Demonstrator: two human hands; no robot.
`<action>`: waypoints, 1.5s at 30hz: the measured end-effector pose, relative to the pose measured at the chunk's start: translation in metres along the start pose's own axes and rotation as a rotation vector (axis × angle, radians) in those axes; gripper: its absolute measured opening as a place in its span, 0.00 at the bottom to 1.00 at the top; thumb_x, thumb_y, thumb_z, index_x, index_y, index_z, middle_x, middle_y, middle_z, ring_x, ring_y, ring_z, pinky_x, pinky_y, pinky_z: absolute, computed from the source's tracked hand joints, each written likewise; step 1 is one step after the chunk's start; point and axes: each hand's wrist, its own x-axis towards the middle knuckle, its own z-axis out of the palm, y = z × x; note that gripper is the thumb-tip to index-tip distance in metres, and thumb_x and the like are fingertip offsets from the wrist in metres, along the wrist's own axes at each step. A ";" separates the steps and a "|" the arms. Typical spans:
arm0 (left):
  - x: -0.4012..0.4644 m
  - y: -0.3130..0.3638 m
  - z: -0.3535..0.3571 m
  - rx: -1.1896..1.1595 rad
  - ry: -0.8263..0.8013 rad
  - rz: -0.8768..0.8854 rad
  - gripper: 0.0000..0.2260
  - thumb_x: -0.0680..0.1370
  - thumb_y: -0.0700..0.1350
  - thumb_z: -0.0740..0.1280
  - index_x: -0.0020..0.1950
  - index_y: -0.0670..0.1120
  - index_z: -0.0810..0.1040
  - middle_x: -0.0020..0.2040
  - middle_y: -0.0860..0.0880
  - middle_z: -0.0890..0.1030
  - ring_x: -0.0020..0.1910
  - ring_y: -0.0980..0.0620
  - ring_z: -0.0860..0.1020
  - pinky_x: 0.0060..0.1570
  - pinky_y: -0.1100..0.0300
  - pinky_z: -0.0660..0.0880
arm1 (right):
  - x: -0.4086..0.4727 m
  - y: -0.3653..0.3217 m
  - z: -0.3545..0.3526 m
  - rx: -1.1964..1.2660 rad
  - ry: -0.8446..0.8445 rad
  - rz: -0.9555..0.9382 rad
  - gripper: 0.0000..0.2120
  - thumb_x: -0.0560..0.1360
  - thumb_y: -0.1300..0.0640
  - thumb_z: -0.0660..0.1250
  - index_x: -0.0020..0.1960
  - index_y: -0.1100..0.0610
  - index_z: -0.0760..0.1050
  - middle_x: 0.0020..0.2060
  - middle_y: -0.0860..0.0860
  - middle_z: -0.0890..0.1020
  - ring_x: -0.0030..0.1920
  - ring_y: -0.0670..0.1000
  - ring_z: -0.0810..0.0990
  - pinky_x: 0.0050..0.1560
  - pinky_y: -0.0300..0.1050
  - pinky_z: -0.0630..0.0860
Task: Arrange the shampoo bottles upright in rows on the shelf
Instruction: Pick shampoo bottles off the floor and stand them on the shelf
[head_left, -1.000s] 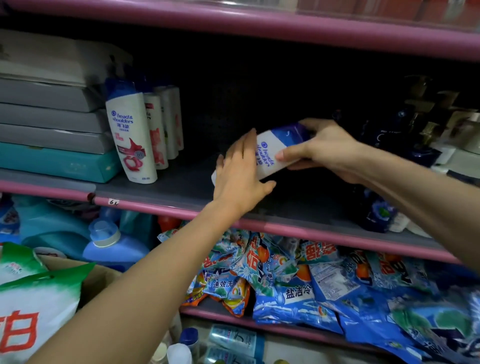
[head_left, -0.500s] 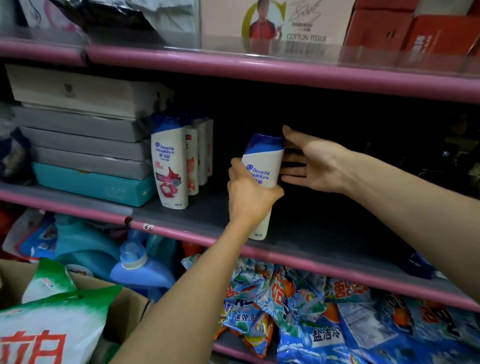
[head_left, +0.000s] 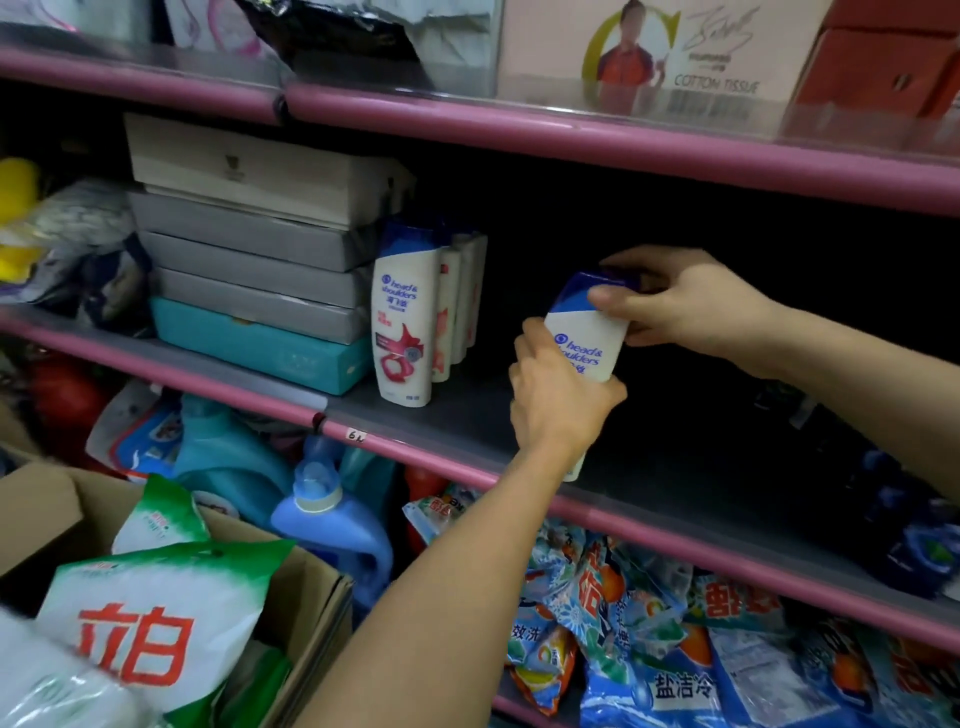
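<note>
A white shampoo bottle (head_left: 584, 338) with a blue cap stands upright near the front of the grey middle shelf (head_left: 467, 415). My left hand (head_left: 558, 395) grips its body from the front and hides its lower half. My right hand (head_left: 680, 304) pinches its blue cap from the right. To the left, a row of white shampoo bottles (head_left: 408, 322) with blue caps and red labels stands upright, running front to back.
Stacked flat boxes (head_left: 254, 249) fill the shelf's left end. Dark bottles (head_left: 904, 525) sit at its right end. Detergent bags (head_left: 670, 649) and blue jugs (head_left: 332, 525) lie on the shelf below. A cardboard box (head_left: 47, 509) with green-white bags stands at the lower left.
The bottle went from tilted in my right hand to upright on the shelf. My left hand closed round its body, and my right hand's open fingers then curled onto the cap.
</note>
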 end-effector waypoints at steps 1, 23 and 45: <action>0.001 -0.001 -0.002 0.017 0.013 -0.008 0.32 0.63 0.50 0.75 0.59 0.47 0.61 0.55 0.48 0.69 0.54 0.44 0.72 0.45 0.46 0.76 | 0.001 -0.001 0.004 -0.017 0.017 -0.019 0.19 0.75 0.53 0.69 0.65 0.55 0.72 0.52 0.55 0.81 0.49 0.50 0.82 0.46 0.45 0.82; 0.065 -0.074 -0.116 0.252 0.243 -0.108 0.38 0.64 0.51 0.75 0.65 0.42 0.57 0.61 0.41 0.64 0.59 0.37 0.68 0.47 0.52 0.72 | 0.074 -0.071 0.135 -0.110 0.045 -0.298 0.09 0.75 0.52 0.67 0.54 0.53 0.75 0.47 0.49 0.77 0.51 0.55 0.80 0.49 0.53 0.80; 0.079 -0.107 -0.142 0.333 0.166 -0.040 0.34 0.62 0.58 0.75 0.57 0.43 0.62 0.51 0.48 0.61 0.51 0.43 0.71 0.45 0.52 0.70 | 0.112 -0.046 0.145 -0.082 0.135 -0.148 0.23 0.75 0.51 0.66 0.69 0.52 0.68 0.60 0.55 0.79 0.57 0.56 0.79 0.58 0.54 0.77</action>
